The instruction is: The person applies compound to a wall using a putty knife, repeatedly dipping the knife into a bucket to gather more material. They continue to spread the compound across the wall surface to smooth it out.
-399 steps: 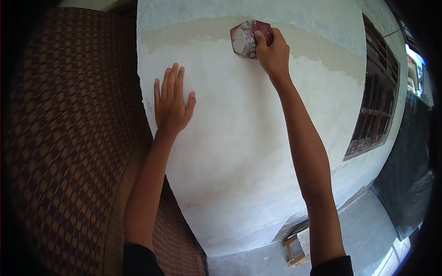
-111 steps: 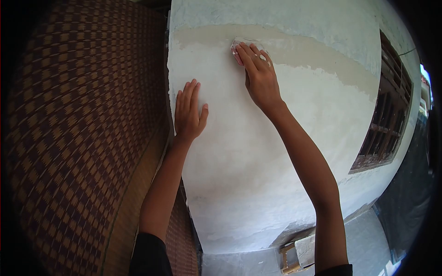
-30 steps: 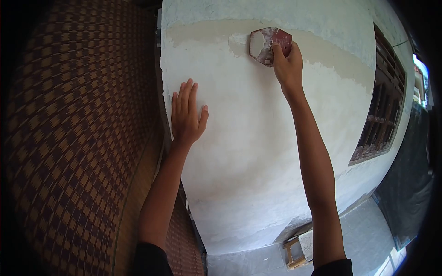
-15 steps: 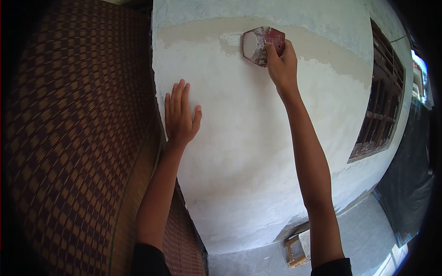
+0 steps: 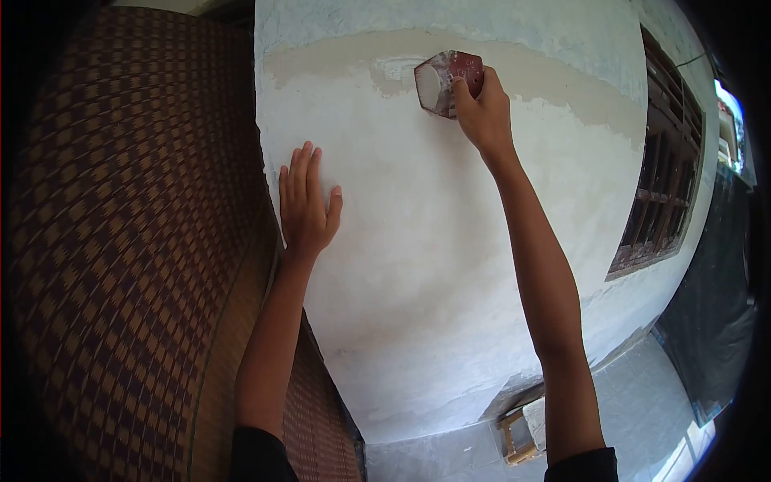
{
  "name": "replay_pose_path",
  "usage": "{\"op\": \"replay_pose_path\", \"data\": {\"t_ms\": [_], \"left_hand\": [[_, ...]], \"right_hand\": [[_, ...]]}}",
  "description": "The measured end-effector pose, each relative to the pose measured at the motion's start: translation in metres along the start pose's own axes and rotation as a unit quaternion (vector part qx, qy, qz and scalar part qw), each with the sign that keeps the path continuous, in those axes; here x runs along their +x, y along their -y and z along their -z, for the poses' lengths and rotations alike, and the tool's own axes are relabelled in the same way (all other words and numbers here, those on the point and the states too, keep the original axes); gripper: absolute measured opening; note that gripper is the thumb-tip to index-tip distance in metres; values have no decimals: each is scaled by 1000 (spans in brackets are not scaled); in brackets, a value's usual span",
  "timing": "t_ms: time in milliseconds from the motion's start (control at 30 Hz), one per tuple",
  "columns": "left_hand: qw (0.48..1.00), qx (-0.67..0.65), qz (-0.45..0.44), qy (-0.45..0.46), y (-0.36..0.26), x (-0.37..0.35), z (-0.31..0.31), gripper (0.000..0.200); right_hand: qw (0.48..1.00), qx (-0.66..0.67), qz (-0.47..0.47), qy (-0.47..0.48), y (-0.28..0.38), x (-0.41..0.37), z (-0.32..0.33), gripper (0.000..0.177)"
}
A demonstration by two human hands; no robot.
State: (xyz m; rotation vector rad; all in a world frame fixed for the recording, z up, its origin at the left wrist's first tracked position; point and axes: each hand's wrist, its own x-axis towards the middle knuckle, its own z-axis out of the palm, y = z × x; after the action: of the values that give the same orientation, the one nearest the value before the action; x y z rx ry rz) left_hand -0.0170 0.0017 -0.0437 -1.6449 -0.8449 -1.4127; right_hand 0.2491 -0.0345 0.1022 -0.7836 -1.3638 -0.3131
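Observation:
My right hand [image 5: 487, 112] grips a dark red, flat-sided putty spreader [image 5: 468, 71] by its right side, thumb lying across its face. Whitish filler is smeared over the spreader, with a pale lump on its left part. It is held at the upper wall, beside a small rough white patch [image 5: 393, 71]; whether its edge touches the wall is hard to tell. Lower and to the left, my left hand [image 5: 305, 205] rests palm-down on the white plastered wall [image 5: 401, 265], fingers stretched out, near the wall's left edge. A beige band [image 5: 337, 58] runs along the wall's upper part.
A brown checked woven panel [image 5: 136, 201] borders the wall's left corner. On the right is a barred wooden window [image 5: 658, 169], with dark sheeting [image 5: 711, 289] beyond it. A small wooden stool-like object [image 5: 518, 434] stands on the grey tiled floor [image 5: 434, 459].
The spreader has tilted slightly, its left edge now more slanted. My left hand stays flat on the wall. The whole view has shifted a little.

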Motion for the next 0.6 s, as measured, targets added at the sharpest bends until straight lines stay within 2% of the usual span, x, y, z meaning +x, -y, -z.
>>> {"op": "replay_pose_path", "data": {"t_ms": [133,200,267,300,333,400,500,533,600], "left_hand": [[1000,-6,6,-1,-1,0,1,62],[1000,-7,11,-1,-3,1,1,62],[1000,14,1,-10,-2,1,1,62],[1000,12,0,-7,-2,0,0,62],[1000,8,1,-2,-1,0,0,62],[1000,5,1,3,0,0,0,61],[1000,0,0,0,0,0,-1,61],[1000,3,4,2,-1,0,-1,61],[1000,7,9,0,-3,1,-1,61]], "right_hand": [[993,43,-92,-57,1,0,32,32],[988,128,-75,-44,8,0,30,29],[992,125,8,-32,4,3,5,29],[996,85,6,13,20,-1,3,32],[997,56,43,15,15,0,-8,35],[1000,18,22,0,4,5,-10,36],[996,52,-68,-30,-7,9,22,36],[995,40,-54,-68,-14,10,27,35],[986,138,-63,-73,-8,9,30,33]]}}
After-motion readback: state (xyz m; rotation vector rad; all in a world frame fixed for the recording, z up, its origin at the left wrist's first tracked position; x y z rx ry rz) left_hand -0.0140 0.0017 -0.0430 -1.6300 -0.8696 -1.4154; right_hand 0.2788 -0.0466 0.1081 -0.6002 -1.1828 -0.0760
